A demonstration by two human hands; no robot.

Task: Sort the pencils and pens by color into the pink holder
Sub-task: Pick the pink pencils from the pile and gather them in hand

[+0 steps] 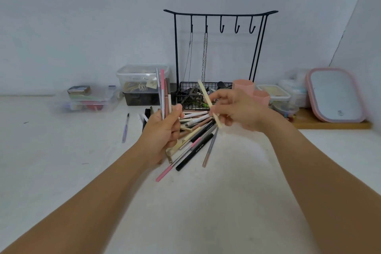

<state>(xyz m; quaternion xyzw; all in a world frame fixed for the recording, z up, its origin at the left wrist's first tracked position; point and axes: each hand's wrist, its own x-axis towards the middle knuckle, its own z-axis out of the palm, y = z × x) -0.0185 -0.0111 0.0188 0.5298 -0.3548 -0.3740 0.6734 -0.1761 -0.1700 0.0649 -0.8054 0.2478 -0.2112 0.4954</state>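
Left hand: my left hand (162,130) was up above the heap, its grip curled tight round a bundle of pens (164,93) that stood upright — pink, silver and brownish ones, tips toward the ceiling.
Right hand: my right hand (237,109) sat just right of the bundle, grip pinched on a single cream pencil (208,102), tilted with its top leaning left.
Heap: the loose pile of pens and pencils (195,138) lay fanned on the white tabletop (206,202) right beneath both hands; black, grey, cream and pink ones in it.
Pink holder: the pink holder (243,85) stood behind my right hand, partly hidden by it, just right of the wire basket (189,94).
Stray pen: a lilac pen (125,129) lay alone, well left of the heap.
Backdrop: a black hook rack (220,14) rose behind the heap, chains hanging from it; a clear lidded box (142,74) was at its left, and a pink-rimmed lid (336,95) far to its right.
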